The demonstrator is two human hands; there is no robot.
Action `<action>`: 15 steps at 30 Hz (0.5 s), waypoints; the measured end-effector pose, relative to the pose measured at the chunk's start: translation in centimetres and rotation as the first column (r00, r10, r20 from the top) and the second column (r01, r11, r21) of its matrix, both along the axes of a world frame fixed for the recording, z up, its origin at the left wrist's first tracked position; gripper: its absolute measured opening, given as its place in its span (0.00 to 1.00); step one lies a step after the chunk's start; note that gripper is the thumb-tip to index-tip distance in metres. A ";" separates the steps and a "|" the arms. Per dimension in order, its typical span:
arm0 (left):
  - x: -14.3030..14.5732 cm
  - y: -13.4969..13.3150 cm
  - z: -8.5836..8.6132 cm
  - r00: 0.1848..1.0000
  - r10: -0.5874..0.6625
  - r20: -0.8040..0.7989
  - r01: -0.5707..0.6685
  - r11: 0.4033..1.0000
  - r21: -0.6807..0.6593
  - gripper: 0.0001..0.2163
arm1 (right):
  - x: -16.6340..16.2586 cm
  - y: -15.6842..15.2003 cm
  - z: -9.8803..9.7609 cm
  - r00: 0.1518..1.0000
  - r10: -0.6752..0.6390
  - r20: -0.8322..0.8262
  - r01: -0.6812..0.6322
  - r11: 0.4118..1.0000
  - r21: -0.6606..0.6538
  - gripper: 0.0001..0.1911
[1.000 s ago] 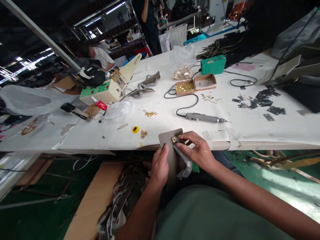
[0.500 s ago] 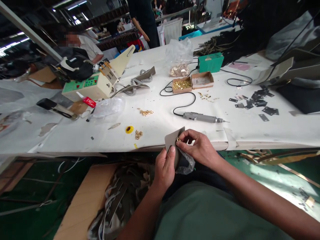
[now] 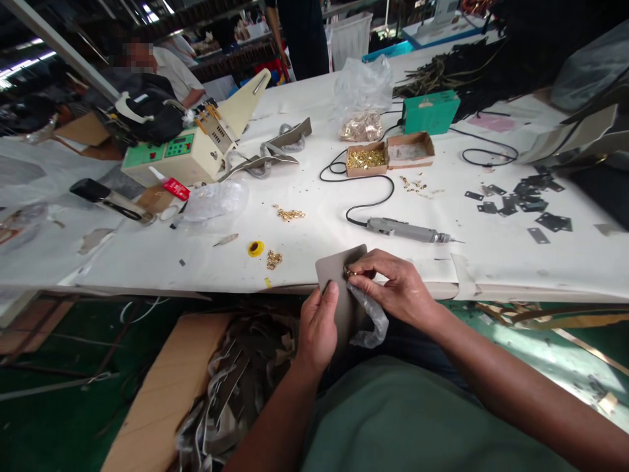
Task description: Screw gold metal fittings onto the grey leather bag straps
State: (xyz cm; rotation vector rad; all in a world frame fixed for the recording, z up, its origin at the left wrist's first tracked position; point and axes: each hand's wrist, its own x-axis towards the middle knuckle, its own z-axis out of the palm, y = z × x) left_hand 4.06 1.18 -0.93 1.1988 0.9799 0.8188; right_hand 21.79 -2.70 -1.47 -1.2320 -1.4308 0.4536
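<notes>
My left hand (image 3: 318,324) grips a grey-brown flat panel (image 3: 339,267) by its left edge, thumb on its face. A strip wrapped in clear plastic (image 3: 371,321) hangs along the panel's right side. My right hand (image 3: 393,282) pinches a small gold-coloured metal fitting (image 3: 349,272) against the panel; the fingertips partly hide it. Beyond the hands lies a grey electric screwdriver (image 3: 405,230) with its bit pointing right. Small piles of gold fittings (image 3: 274,259) and a yellow round container (image 3: 255,248) rest on the table to the left.
Cardboard boxes hold gold screws (image 3: 366,159) near a green power unit (image 3: 430,111). Dark plates (image 3: 528,196) lie at right. A cream machine (image 3: 171,154) and red glue bottle (image 3: 175,188) stand at left. Below the table edge, a carton (image 3: 162,387) holds wrapped strips. A seated person (image 3: 177,82) is behind.
The view has shifted slightly. The panel has turned a little, showing more of its face, and the plastic-wrapped strip hangs lower. Both hands keep their hold.
</notes>
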 end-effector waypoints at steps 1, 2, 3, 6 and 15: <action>0.0 0.1 0.0 1.000 0.005 0.024 -0.004 0.999 -0.032 0.20 | 0.3 0.1 -0.1 0.999 0.032 -0.009 -0.032 0.999 -0.002 0.05; 0.0 0.2 0.0 0.999 0.010 0.041 -0.007 0.998 -0.055 0.20 | 0.5 0.1 -0.2 0.998 0.054 -0.016 -0.054 0.998 -0.009 0.06; 0.1 0.2 -0.1 0.999 0.016 0.051 -0.012 0.997 -0.070 0.20 | 0.7 0.1 -0.2 0.997 0.069 -0.018 -0.070 0.997 -0.020 0.07; 0.2 -0.1 -0.3 0.997 0.034 0.072 -0.027 0.995 -0.097 0.20 | 0.8 0.0 -0.1 0.999 0.049 -0.018 -0.050 0.998 -0.038 0.09; 0.5 -0.5 -0.3 0.996 -0.010 0.084 0.016 0.997 -0.074 0.20 | -0.1 -0.5 0.3 0.987 -0.101 -0.129 0.081 0.985 -0.151 0.11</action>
